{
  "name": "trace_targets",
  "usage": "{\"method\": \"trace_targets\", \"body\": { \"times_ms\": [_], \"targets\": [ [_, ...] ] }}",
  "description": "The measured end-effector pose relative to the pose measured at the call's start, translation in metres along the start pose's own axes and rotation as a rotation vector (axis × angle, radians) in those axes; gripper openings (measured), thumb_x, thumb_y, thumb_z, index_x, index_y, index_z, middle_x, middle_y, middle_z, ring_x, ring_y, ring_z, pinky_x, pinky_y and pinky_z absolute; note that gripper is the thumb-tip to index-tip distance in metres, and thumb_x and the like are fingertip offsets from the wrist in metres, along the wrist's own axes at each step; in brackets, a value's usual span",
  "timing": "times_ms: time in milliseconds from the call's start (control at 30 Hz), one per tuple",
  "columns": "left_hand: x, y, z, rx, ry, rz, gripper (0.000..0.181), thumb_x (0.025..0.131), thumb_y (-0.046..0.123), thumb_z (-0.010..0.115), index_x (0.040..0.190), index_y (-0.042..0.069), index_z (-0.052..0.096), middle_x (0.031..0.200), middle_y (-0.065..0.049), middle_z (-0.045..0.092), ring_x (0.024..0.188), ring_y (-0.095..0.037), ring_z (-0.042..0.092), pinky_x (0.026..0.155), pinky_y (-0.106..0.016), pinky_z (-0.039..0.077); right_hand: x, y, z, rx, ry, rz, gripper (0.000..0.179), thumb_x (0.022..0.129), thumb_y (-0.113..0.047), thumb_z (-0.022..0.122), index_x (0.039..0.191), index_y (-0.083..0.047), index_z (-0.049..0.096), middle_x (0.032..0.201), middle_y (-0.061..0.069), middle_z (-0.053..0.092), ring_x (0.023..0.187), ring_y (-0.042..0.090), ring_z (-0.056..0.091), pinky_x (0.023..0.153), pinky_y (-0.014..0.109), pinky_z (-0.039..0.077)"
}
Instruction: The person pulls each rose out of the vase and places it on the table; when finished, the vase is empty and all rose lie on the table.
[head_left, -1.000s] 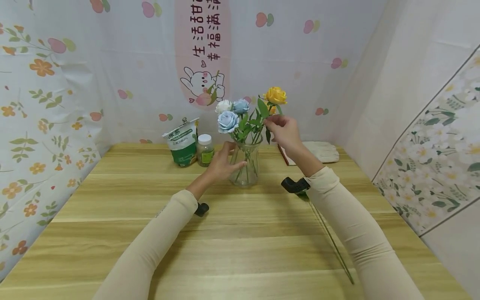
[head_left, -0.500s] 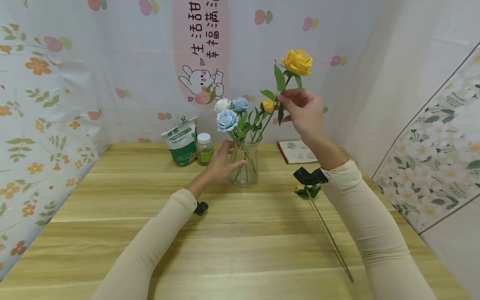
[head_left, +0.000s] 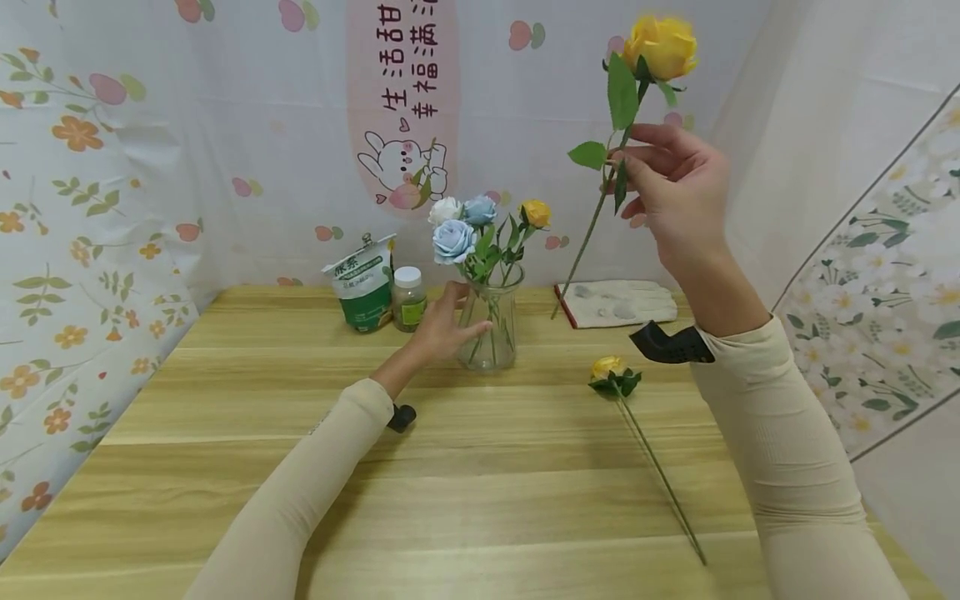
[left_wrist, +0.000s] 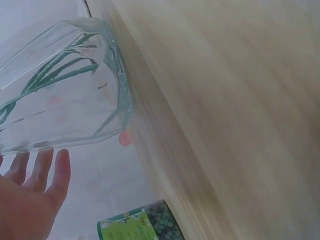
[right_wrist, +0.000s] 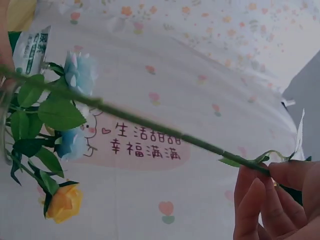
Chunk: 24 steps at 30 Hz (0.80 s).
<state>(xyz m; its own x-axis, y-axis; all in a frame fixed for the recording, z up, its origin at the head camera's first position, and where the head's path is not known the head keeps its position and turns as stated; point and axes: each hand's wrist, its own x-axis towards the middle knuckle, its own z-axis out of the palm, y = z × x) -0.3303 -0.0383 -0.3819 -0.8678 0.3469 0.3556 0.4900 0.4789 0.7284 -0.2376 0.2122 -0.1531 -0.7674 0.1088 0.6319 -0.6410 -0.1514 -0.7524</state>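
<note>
Yellow rose [head_left: 660, 48] is pinched by its stem [head_left: 582, 247] in right hand [head_left: 686, 187], left hand [head_left: 444, 330] (fingers [left_wrist: 59, 175] apart) against vase [head_left: 492, 350].

The left hand [left_wrist: 32, 200] was noted at lower left, fingers extended, fingertips at the wall of a clear glass vase [left_wrist: 55, 120]; firm contact could not be confirmed. Green stems [left_wrist: 67, 77] stood inside, their lower ends near the base. A jar [left_wrist: 131, 227], yellow-green labelled with dark granular contents, stood near the vase on the wooden tabletop [left_wrist: 225, 100].
</note>
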Motion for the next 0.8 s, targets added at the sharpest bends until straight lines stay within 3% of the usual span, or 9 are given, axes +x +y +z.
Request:
{"method": "trace_targets", "body": {
  "times_ms": [533, 800],
  "targets": [
    [0.002, -0.003, 0.001, 0.012, 0.022, 0.021, 0.066, 0.090, 0.037, 0.074, 0.136, 0.007, 0.037, 0.148, -0.017, 0.046, 0.129, -0.033, 0.052, 0.103, -0.052, 0.045, -0.056, 0.024, -0.043, -0.110, -0.189, 0.230, 0.021, 0.091, 0.004, 0.067, 0.110, -0.003, 0.070, 0.086, 0.006, 0.075, 0.066, 0.015, 0.072, 0.046, 0.022, 0.051],
    [0.003, -0.003, 0.002, 0.007, 0.027, 0.026, 0.065, 0.090, 0.032, 0.075, 0.135, 0.007, 0.037, 0.148, -0.017, 0.046, 0.129, -0.034, 0.053, 0.103, -0.052, 0.045, -0.088, 0.051, -0.059, -0.245, -0.227, 0.444, 0.018, 0.095, -0.005, 0.066, 0.113, -0.010, 0.067, 0.089, -0.002, 0.075, 0.069, 0.013, 0.071, 0.048, 0.023, 0.051]
  ]
}}
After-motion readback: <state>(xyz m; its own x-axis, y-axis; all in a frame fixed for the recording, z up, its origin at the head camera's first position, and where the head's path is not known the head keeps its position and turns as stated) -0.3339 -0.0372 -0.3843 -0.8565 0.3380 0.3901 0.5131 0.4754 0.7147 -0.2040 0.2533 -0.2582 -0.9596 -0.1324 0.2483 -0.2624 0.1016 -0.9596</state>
